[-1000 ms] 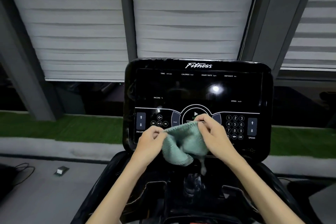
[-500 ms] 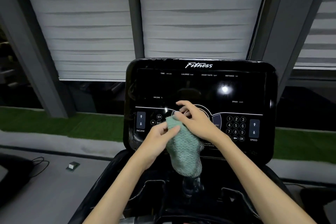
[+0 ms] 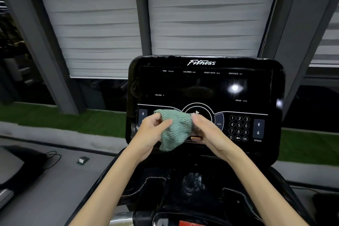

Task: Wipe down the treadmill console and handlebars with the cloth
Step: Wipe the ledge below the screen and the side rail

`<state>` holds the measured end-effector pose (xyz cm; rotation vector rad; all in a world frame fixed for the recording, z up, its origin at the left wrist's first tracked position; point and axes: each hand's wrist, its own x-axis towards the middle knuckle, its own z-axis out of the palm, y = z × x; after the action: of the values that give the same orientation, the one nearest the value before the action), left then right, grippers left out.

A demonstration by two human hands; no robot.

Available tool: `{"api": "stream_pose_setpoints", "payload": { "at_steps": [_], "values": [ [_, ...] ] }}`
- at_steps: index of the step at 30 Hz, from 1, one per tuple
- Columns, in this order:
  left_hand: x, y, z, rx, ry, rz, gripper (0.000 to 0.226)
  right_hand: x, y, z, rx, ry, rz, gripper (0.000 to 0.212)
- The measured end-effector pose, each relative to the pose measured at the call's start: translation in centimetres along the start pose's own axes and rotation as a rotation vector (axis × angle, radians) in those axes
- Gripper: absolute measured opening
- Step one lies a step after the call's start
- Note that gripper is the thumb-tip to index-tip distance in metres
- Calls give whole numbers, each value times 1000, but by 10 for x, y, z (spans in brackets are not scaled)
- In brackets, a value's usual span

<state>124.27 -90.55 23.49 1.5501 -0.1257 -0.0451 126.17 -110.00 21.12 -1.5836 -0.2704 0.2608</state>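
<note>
The glossy black treadmill console (image 3: 203,84) stands in front of me, marked "Fitness", with a number keypad and arrow buttons along its lower part. A green knitted cloth (image 3: 174,128) hangs in front of the lower left of the console panel. My left hand (image 3: 152,132) pinches the cloth's upper left edge. My right hand (image 3: 205,130) holds its right edge, fingers curled behind the fabric. I cannot tell whether the cloth touches the panel. A bit of a handlebar (image 3: 122,218) shows at the bottom edge.
Below the console lies a black tray with recesses (image 3: 192,185). A dark neighbouring machine with a cable (image 3: 49,159) sits at the left, and a small box (image 3: 83,160) lies on the grey floor. White blinds, grey pillars and a green turf strip fill the background.
The cloth has gone from bunched and hanging lower to spread wider between both hands. My left hand moved left and up. My right hand dropped from on top of the cloth to its right edge.
</note>
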Motion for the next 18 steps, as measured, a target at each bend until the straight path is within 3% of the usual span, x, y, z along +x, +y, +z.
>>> {"api": "stream_pose_setpoints", "payload": {
  "at_steps": [4, 6, 10, 14, 18],
  "values": [
    [-3, -1, -12, 257, 63, 55, 10, 2, 0, 6, -313, -59, -231, 69],
    [-5, 1, -22, 400, 90, 76, 11, 9, 3, 13, -463, -23, -301, 54],
    [-13, 7, -49, 659, 60, 25, 32, 20, 8, 28, -422, 47, -301, 17],
    [-16, -1, -78, 689, 137, -42, 43, 26, 1, 46, -332, 93, -273, 14],
    [-20, -11, -100, 624, 276, -20, 64, 37, 0, 65, -379, -3, -242, 29]
  ]
}}
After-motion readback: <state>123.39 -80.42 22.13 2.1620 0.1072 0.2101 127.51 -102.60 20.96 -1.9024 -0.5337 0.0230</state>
